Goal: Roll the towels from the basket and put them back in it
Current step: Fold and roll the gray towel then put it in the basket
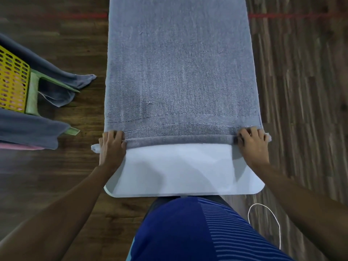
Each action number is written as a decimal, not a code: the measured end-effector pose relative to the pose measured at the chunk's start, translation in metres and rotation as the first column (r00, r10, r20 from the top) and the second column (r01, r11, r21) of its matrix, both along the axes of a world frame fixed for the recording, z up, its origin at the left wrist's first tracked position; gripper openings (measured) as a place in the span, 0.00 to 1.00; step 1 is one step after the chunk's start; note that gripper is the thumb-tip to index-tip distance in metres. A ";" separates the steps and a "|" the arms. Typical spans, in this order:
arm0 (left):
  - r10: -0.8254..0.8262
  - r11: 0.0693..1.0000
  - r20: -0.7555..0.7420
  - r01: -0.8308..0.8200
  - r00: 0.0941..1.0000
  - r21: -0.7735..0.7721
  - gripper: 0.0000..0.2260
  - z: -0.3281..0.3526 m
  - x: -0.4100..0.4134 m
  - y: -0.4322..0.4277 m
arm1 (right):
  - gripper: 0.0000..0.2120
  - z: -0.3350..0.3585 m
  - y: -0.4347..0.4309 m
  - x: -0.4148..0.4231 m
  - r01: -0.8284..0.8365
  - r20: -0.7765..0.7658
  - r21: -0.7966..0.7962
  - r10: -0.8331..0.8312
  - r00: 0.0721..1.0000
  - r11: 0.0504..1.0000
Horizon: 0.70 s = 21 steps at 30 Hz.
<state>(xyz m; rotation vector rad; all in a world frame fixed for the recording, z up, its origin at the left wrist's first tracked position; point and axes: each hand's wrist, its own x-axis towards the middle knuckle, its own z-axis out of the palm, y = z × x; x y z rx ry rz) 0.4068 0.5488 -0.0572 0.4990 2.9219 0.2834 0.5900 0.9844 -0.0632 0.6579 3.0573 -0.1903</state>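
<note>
Hands [112, 146] [253, 145] curl over towel [180, 72] roll's L/R ends.

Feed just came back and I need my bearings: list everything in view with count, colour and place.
spread towel: one, grey, flat along the table, near edge rolled
table: one, white, centre, near end bare
basket: one, yellow, left edge
draped towels: at least two, dark grey, over the basket's sides
pink cloth: one, under the nearer draped towel
wooden floor: brown, all round
floor line: one, red, far side
cord: one, white, lower right
clothing: blue, bottom centre
left hand: grips the roll's left end
right hand: grips the roll's right end
</note>
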 end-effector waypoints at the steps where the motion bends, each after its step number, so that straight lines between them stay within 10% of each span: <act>1: 0.001 0.998 -0.024 0.000 1.000 0.057 0.06 -0.001 0.003 0.001 | 0.08 -0.002 -0.001 0.001 -0.034 -0.033 -0.014 0.034 0.999 0.999; 10: -0.148 0.986 -0.175 0.159 0.973 0.048 0.17 -0.010 0.040 -0.006 | 0.10 -0.013 -0.011 0.016 -0.112 -0.005 -0.073 0.111 0.994 0.991; 21: -0.120 0.986 0.064 0.112 0.991 0.123 0.04 0.006 0.012 0.002 | 0.06 0.015 0.003 -0.008 -0.062 0.161 -0.263 0.107 0.981 0.963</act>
